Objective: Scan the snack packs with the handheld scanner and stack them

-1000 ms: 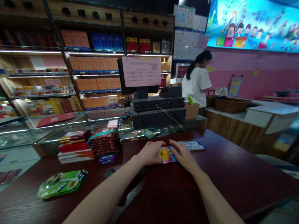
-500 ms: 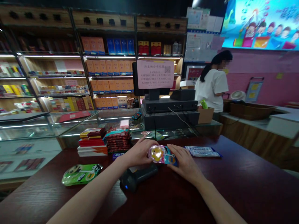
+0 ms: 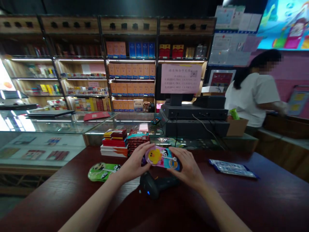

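A pink and blue package with a yellow chick [image 3: 161,157] is held up between both hands. My left hand [image 3: 136,162] grips its left end, and my right hand [image 3: 187,166] grips its right end. Just below it, a black handheld scanner [image 3: 154,186] with a blue light lies on the dark wooden table [image 3: 217,199]. To the left lies a green package with panda pictures [image 3: 102,170], partly behind my left forearm. Blue and white packets [image 3: 233,169] lie on the right side of the table.
Stacked red and white boxes [image 3: 114,145] and dark red packets [image 3: 138,141] stand at the table's back left. Behind are a glass counter [image 3: 96,127] and a monitor with a pink sign [image 3: 181,79]. A person in white [image 3: 253,93] stands at the right.
The view has turned left, so most things appear farther right. Both hands still hold the chick package, whose front now shows with less glare. The person's arm at the right is stretched further out.
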`<act>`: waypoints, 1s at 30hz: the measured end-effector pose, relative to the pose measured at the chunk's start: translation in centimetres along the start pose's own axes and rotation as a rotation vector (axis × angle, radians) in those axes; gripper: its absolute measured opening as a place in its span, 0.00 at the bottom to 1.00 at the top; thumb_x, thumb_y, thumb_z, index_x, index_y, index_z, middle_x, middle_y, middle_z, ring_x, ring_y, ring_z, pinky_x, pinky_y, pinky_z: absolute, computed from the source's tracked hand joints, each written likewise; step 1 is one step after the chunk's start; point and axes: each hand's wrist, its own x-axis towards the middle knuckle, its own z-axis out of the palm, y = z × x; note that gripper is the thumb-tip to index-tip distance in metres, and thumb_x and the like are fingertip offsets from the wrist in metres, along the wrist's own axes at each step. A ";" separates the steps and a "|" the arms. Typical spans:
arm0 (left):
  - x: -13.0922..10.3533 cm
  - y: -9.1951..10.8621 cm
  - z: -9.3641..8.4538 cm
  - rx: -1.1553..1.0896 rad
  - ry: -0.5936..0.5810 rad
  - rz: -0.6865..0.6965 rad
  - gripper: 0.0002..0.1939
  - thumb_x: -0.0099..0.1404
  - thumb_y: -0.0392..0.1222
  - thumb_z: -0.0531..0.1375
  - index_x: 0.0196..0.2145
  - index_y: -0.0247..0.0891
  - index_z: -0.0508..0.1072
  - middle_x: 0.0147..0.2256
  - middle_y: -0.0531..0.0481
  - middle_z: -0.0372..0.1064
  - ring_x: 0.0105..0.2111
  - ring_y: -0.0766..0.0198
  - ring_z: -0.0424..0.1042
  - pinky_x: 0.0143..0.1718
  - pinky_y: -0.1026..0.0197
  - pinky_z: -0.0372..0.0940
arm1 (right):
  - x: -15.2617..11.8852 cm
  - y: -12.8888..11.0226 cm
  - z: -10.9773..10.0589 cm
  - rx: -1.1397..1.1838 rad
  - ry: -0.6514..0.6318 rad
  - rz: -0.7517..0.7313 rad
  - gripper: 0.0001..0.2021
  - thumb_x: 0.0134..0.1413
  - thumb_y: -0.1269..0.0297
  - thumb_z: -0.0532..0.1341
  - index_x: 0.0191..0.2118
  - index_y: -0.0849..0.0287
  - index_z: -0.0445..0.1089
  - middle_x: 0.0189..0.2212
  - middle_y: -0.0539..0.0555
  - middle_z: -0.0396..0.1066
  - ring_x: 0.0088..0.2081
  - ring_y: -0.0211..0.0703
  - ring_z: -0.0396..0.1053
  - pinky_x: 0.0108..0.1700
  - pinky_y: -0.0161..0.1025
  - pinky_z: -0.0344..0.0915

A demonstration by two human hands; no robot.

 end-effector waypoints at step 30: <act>-4.1 -3.7 0.8 0.357 0.194 0.070 0.36 0.71 0.42 0.58 0.70 0.47 0.46 0.65 0.41 0.60 0.63 0.55 0.63 0.62 0.47 0.64 | 2.9 -2.1 2.9 0.997 -0.234 0.667 0.29 0.53 0.36 0.60 0.46 0.58 0.75 0.38 0.56 0.79 0.40 0.51 0.74 0.46 0.45 0.67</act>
